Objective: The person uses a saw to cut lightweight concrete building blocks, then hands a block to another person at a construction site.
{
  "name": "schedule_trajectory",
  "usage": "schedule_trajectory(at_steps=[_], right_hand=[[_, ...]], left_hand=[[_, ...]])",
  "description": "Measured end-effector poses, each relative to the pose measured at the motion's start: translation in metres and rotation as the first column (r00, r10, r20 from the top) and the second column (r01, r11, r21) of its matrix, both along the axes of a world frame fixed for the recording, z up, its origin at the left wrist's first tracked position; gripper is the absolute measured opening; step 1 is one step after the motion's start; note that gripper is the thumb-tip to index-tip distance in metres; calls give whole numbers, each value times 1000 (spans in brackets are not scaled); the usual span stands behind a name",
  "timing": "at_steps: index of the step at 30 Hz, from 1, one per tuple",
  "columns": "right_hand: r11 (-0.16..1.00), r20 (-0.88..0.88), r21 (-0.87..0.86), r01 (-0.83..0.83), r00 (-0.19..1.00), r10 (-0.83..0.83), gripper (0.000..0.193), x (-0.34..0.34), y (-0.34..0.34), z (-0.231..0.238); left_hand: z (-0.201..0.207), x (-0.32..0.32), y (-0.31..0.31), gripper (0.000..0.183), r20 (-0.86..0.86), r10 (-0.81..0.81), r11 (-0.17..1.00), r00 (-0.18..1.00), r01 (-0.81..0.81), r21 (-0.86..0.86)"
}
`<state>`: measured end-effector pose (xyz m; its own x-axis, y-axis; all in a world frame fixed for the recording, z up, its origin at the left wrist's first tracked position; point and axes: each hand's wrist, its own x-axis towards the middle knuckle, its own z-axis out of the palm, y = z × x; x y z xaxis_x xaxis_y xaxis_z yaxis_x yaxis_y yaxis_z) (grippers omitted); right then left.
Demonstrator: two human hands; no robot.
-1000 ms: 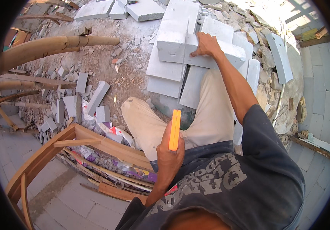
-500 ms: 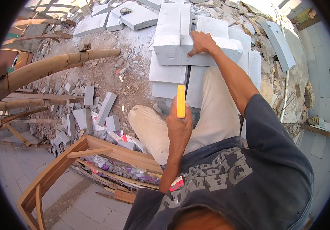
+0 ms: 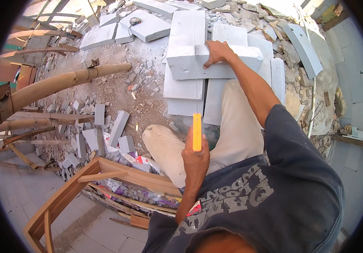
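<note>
My left hand (image 3: 195, 162) is wrapped round the yellow handle of a hand saw (image 3: 197, 133), low in front of my lap. The saw's thin blade, seen edge-on, points away from me and crosses a pale grey lightweight concrete block (image 3: 181, 65). How deep it sits in the block I cannot tell. That block lies crosswise on several flat blocks (image 3: 183, 88) stacked between and beyond my knees. On its top edge, right of the blade, my right hand (image 3: 219, 52) grips it, thumb over the near face and fingers over the top.
Bamboo poles (image 3: 63, 80) reach in from the left. Nearer me, a brown wooden frame (image 3: 67, 194) lies by offcuts (image 3: 93, 141) and litter. A tape measure (image 3: 135, 20) rests on a far slab (image 3: 149, 27). Rubble (image 3: 291, 50) and a leaning block (image 3: 303, 50) are at right.
The saw and my left hand have pulled back toward my body. My right hand keeps its hold on the block, and the whole view has shifted slightly.
</note>
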<state>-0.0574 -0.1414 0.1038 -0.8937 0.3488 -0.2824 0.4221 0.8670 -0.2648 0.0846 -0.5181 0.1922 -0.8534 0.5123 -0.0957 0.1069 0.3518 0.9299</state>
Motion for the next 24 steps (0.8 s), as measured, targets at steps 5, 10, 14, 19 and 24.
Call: schedule_trajectory(at_steps=[5, 10, 14, 19, 24], right_hand=[[999, 49, 26, 31, 998, -33, 105, -3, 14, 11], [1000, 27, 4, 25, 999, -25, 103, -7, 11, 8], [999, 36, -29, 32, 999, -31, 104, -3, 20, 0], [998, 45, -39, 39, 998, -37, 109, -12, 21, 5], [999, 4, -25, 34, 999, -34, 109, -10, 26, 7]], left_hand=[[-1, 5, 7, 36, -44, 33, 997, 999, -30, 76], [5, -32, 41, 37, 143, -3, 1000, 990, 4, -5], [6, 26, 0, 36, -62, 50, 997, 997, -47, 55], [6, -40, 47, 39, 144, -52, 995, 988, 63, -72], [-14, 15, -9, 32, -149, 19, 997, 989, -8, 76]])
